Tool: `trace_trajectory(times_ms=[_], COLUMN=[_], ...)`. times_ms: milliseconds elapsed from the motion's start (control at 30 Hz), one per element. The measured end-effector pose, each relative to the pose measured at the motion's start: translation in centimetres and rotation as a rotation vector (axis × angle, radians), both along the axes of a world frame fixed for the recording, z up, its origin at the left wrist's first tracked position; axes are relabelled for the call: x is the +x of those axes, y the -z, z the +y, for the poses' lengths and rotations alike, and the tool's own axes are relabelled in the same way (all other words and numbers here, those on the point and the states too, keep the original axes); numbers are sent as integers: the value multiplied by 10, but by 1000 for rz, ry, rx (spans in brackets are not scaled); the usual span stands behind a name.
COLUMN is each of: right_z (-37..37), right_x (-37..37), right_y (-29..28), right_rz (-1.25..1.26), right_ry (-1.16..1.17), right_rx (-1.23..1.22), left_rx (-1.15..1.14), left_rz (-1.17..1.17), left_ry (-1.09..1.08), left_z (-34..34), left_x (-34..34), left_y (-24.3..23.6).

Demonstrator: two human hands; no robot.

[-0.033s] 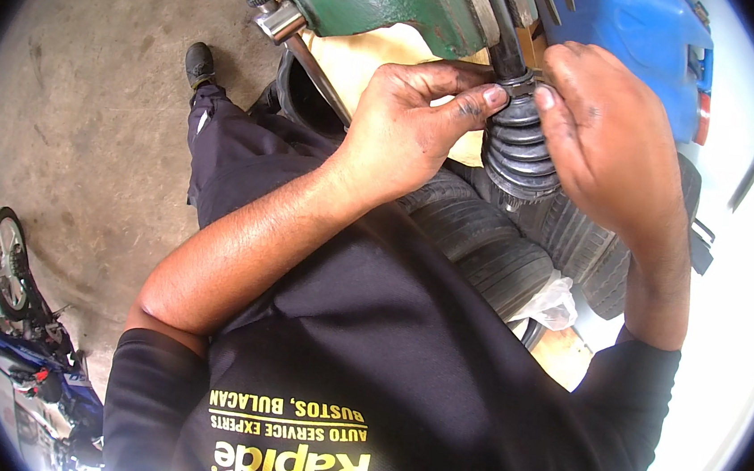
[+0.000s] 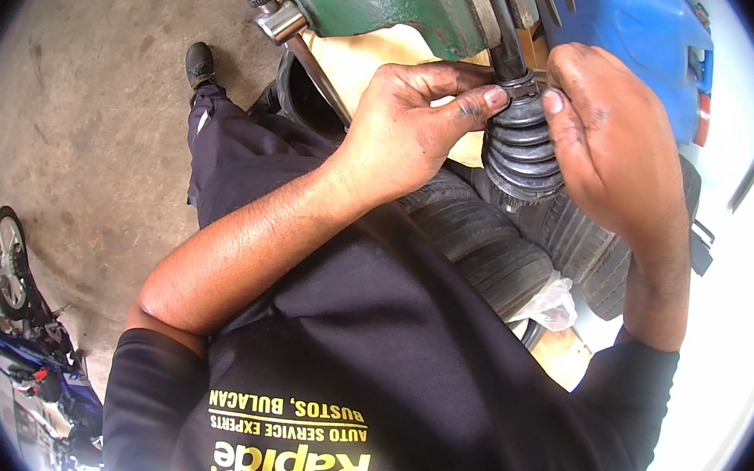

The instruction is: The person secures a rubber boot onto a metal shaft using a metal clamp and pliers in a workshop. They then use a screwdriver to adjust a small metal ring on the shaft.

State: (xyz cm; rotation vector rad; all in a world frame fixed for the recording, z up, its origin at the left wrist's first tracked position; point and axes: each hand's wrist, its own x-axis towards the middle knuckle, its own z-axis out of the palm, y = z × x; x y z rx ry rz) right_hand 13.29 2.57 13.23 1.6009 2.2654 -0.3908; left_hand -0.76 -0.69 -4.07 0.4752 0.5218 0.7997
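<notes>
The narrow neck of a black ribbed boot [image 2: 523, 148] is pinched between the thumb and fingers of the left hand [image 2: 408, 131], at a thin band [image 2: 524, 91]. Just right of that grip, the right hand [image 2: 616, 149] is held curled; whether anything is clasped cannot be told. The boot is already fitted around a dark shaft [image 2: 508, 57]; securing the band is judged unfinished. Above, the shaft appears clamped in a green vise [image 2: 379, 7]; below, tyres [image 2: 460, 229] are seen.

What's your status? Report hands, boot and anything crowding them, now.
Left hand: thumb at narrow end of black ribbed boot. Right hand: curled at boot's opposite side, grip unclear. Boot: around black shaft. Crowding: green vise close by.
</notes>
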Motion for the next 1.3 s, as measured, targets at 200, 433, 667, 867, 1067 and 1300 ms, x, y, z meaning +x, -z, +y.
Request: trace_trajectory(times_ms=[200, 433, 667, 867, 1067, 1300], right_z=[15, 16, 39, 41, 31, 25], right_x=[16, 23, 37, 48, 38, 30], right_y=[-1, -2, -11, 3, 4, 4], right_rz=[59, 46, 289, 472, 402, 365], right_ry=[-76, -155, 191, 151, 29, 9], right_rx=[-57, -73, -434, -427, -319, -217], left_rx=[-8, -32, -54, -95, -98, -114], left_rz=[-38, -63, -75, -66, -75, -114], left_ry=[17, 36, 53, 58, 55, 53], left_z=[10, 9, 9, 8, 7, 5], left_x=[-1, -1, -3, -1, 0, 2], left_y=[8, 9, 9, 7, 9, 9])
